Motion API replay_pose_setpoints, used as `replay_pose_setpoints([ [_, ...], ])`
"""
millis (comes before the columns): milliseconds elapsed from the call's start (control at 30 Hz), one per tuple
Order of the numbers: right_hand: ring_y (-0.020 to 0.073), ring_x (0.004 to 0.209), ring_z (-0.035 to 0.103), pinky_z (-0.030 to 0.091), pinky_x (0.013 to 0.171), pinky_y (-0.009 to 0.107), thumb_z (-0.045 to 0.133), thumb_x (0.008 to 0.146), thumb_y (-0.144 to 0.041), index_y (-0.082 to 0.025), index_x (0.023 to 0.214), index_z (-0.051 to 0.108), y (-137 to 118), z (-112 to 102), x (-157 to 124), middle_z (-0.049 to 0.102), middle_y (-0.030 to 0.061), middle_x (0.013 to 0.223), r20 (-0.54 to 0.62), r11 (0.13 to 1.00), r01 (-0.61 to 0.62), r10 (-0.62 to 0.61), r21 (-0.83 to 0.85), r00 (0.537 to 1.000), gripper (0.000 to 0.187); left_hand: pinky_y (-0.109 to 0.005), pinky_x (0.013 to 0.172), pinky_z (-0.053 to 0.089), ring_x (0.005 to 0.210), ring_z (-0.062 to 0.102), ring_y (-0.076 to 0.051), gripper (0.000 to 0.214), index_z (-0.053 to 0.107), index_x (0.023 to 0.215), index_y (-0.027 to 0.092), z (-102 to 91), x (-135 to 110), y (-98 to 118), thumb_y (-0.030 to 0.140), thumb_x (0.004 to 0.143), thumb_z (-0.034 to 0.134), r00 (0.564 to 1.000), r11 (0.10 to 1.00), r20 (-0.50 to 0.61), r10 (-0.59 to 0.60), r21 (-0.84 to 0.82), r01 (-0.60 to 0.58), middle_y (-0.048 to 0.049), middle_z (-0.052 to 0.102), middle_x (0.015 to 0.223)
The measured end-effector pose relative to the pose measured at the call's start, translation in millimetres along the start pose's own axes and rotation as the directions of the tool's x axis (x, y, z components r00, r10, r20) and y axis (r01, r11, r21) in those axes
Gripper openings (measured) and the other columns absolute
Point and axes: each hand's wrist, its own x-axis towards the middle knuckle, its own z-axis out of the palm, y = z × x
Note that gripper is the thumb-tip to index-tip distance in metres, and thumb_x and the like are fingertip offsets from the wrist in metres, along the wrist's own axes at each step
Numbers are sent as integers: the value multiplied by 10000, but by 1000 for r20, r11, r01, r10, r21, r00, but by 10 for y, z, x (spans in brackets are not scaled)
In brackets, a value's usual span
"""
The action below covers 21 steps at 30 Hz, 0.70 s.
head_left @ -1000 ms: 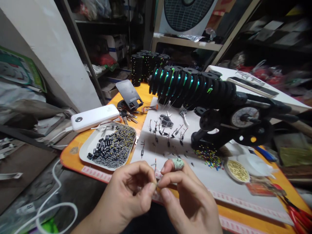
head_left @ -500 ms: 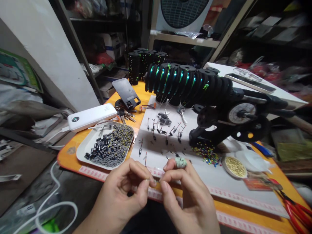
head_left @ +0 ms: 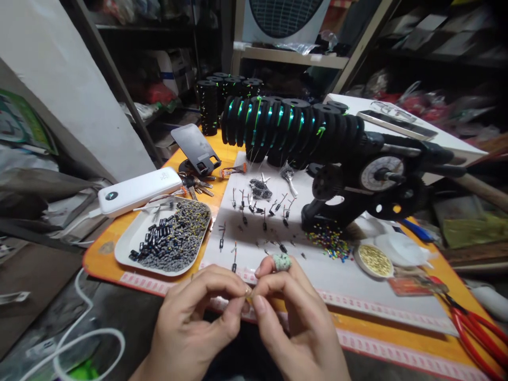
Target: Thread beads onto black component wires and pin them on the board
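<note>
My left hand (head_left: 206, 312) and my right hand (head_left: 289, 317) meet at the front edge of the white work sheet (head_left: 254, 248), thumbs and forefingers pinched almost tip to tip. A tiny pale piece (head_left: 248, 291) shows between the fingertips; it is too small to name, and I cannot tell which hand bears it. Green tape (head_left: 281, 262) wraps one finger of my right hand. Just beyond lie several small black cylinders with thin wire ends (head_left: 264, 225). On the left, a white tray (head_left: 119, 248) holds grey and black weights.
A black machine (head_left: 329, 185) with a ribbed roller (head_left: 293, 124) stands over the sheet. Coloured beads (head_left: 331, 241), a dish of gold bits (head_left: 373, 260) and red-handled pliers (head_left: 472, 333) lie right. A white power bank (head_left: 138, 190), keys and a phone stand (head_left: 196, 148) are left.
The whole view has shifted, so the table contents appear further left and slightly higher. My fingertips have come closer together, still pinched.
</note>
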Motion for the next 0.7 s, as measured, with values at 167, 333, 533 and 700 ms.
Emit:
replay_pose_setpoints([
  [167, 166, 949, 608, 550, 685, 186, 558, 947, -125, -242, 885, 618, -8, 37, -8, 548, 31, 896, -13, 999, 34, -34, 11, 999, 145, -156, 676, 587, 769, 681, -125, 205, 705, 849, 247, 70, 14, 20, 43, 859, 684, 996, 995, -76, -37, -94, 30, 11, 685, 810],
  [333, 151, 1009, 617, 521, 704, 172, 536, 939, -127, -262, 922, 602, -14, 52, -14, 548, 17, 947, -8, 999, 32, -32, 9, 999, 152, -135, 572, 529, 609, 572, -70, 146, 690, 802, 222, 111, 30, 31, 87, 852, 716, 991, 979, -103, -89, -192, 68, 7, 615, 848],
  [533, 113, 920, 580, 479, 859, 200, 532, 936, -119, -273, 887, 578, -64, 79, -31, 528, -29, 909, -34, 1000, 18, -18, 9, 999, 168, -100, 594, 496, 672, 564, -67, 129, 681, 782, 216, 97, -41, -29, 156, 885, 731, 984, 950, -57, -167, -277, 145, 6, 581, 860],
  [700, 144, 951, 587, 499, 768, 195, 540, 977, -216, -267, 874, 604, -36, 42, -31, 511, -3, 906, 71, 980, -129, 119, 154, 990, 131, -155, 764, 569, 946, 691, -141, 105, 713, 812, 230, 94, -31, -39, 236, 913, 739, 971, 873, 32, -238, -432, 228, -16, 561, 932],
])
